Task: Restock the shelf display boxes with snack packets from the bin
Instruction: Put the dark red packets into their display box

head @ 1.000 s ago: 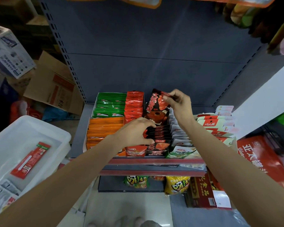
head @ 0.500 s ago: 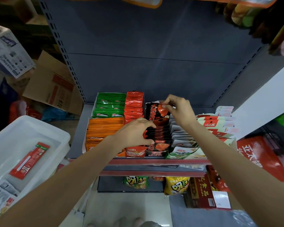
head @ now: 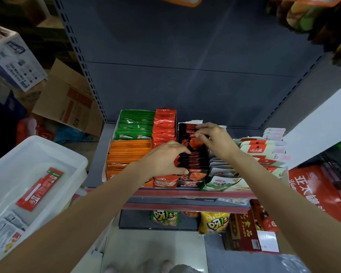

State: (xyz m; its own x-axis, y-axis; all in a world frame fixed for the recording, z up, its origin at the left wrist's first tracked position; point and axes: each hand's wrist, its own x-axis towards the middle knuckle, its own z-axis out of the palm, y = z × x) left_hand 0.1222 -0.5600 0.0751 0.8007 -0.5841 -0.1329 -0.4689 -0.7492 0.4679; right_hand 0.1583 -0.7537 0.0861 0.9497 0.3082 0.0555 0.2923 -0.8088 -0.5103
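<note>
A black-and-red snack packet (head: 187,134) stands at the back of a row of the same packets (head: 193,164) in a display box on the shelf. My right hand (head: 213,136) pinches its top edge from the right. My left hand (head: 165,160) curls over the front of that row, thumb and fingers holding the packets forward. Rows of green (head: 136,125), orange (head: 128,152) and red (head: 164,125) packets fill the boxes to the left. A white plastic bin (head: 75,154) at the lower left holds a long red packet (head: 39,189) and some printed packets.
White-and-red packets (head: 260,148) and grey pouches (head: 220,166) fill the shelf's right side. Yellow and green bags (head: 213,223) hang below the red shelf edge (head: 185,194). Cardboard boxes (head: 67,103) lie on the floor at left. Big red bags (head: 319,192) sit at right.
My right hand has lowered the black-and-red packet from above the row down into the back of the box. My left hand has stayed on the row's front.
</note>
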